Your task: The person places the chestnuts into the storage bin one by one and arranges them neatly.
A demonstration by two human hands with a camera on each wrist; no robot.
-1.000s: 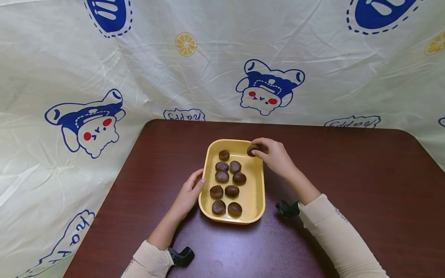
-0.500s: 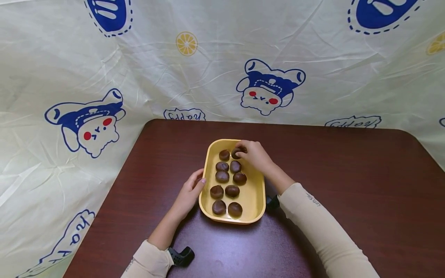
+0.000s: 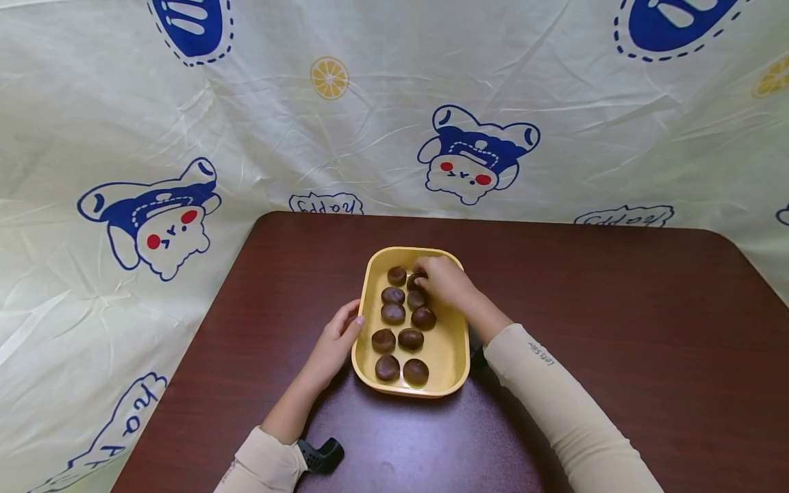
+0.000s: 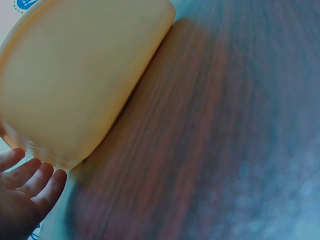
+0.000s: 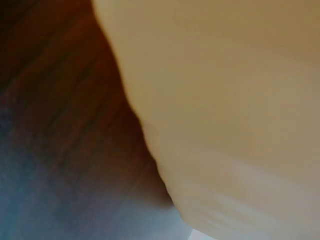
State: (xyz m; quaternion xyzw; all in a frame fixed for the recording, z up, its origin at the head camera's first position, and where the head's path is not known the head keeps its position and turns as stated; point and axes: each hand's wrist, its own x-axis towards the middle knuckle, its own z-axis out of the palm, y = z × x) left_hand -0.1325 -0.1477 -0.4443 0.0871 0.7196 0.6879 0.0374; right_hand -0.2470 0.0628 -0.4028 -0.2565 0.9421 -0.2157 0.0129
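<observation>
A yellow tray point(image 3: 453, 342) holds several brown chestnuts point(image 3: 411, 338), set roughly in two columns. At its far end my right hand point(image 3: 446, 282) reaches inside and pinches one chestnut point(image 3: 415, 281), partly hidden by the fingers. That chestnut lies close beside the far-left chestnut point(image 3: 397, 275) and just beyond another in the right column point(image 3: 417, 299). My left hand point(image 3: 333, 346) rests against the tray's left side, thumb by the rim. In the left wrist view, its extended fingers point(image 4: 42, 180) touch the outer wall. The right wrist view shows only the tray's outer wall point(image 5: 225, 125) and table, not the hand.
The tray stands on a dark brown table point(image 3: 585, 294) with rounded far corners. A pale printed cloth point(image 3: 370, 137) hangs behind it. Black wrist devices show, one at the left cuff point(image 3: 323, 455). Inside the tray, bare floor runs along the right side.
My right hand has carried the chestnut left from the tray's far-right rim into the right column, then slightly nearer. My left hand and the tray have stayed put.
</observation>
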